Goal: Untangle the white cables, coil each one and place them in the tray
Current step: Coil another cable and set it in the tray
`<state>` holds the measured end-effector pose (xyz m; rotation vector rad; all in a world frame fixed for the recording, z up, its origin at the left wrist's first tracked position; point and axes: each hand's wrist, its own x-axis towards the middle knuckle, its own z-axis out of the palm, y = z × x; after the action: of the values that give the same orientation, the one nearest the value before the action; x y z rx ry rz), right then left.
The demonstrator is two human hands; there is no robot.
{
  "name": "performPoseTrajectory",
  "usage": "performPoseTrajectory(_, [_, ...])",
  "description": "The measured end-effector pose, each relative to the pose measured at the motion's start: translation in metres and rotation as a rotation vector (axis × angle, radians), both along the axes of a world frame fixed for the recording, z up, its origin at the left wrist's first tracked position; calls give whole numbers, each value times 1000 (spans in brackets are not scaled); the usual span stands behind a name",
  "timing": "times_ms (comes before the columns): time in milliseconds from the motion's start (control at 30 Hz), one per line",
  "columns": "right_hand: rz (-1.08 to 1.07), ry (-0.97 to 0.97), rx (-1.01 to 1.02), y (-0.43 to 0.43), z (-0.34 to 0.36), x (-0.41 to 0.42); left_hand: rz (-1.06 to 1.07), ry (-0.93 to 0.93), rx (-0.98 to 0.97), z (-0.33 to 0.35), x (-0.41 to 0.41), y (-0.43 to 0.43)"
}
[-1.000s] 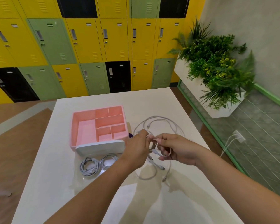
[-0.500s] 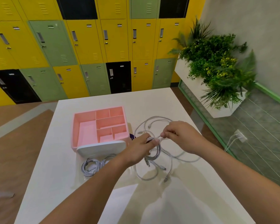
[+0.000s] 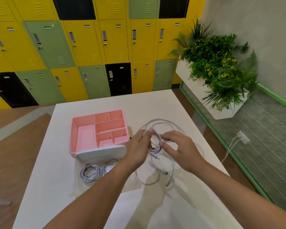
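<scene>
None of the cables has reached the tray, as far as can be seen: on the white table [image 3: 56, 187] the pink tray [image 3: 72, 134] stands with every visible compartment bare, and a white lid-like piece [image 3: 101, 152] sits against its near edge. Right of the tray the loose cables [image 3: 162, 123] sprawl in wide overlapping loops on the table, so the untangling looks only partly done. Just in front of the lid-like piece two coiled cables [image 3: 90, 173] lie side by side, wound but not stowed. Between the hands a half-wound coil [image 3: 155, 141] is held over the loose loops: the left hand [image 3: 138, 149] grips it with fingers curled round the turns, and the right hand [image 3: 180, 149] pinches a strand at its edge between thumb and forefinger, the other fingers spread. A few connector ends [image 3: 164, 171] trail below it. I judge this about mid-job: finish this coil, free what remains, then move every coil into the tray
</scene>
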<state>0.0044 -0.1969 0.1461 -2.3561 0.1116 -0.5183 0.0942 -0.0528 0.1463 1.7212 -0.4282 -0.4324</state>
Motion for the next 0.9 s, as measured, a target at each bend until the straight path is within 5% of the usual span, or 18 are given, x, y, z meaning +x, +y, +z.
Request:
performPoseTrajectory(200, [-98, 265, 860, 26, 7, 9, 70, -54, -27, -1, -8, -4])
performPoseTrajectory(300, [-62, 385, 1074, 23, 12, 10, 32, -100, 8, -8, -4, 0])
performPoseTrajectory(400, [-8, 460, 1090, 19, 15, 11, -5, -172, 60, -15, -2, 4])
performPoseTrajectory(533, [20, 521, 871, 11, 17, 12, -52, -422, 194, -23, 3, 8])
performPoseTrajectory(733, [-9, 502, 699, -1, 19, 14, -201, -856, 570, -17, 14, 14])
performPoseTrajectory(900, [39, 497, 610, -2, 19, 14, -216, -883, 589, -16, 10, 14])
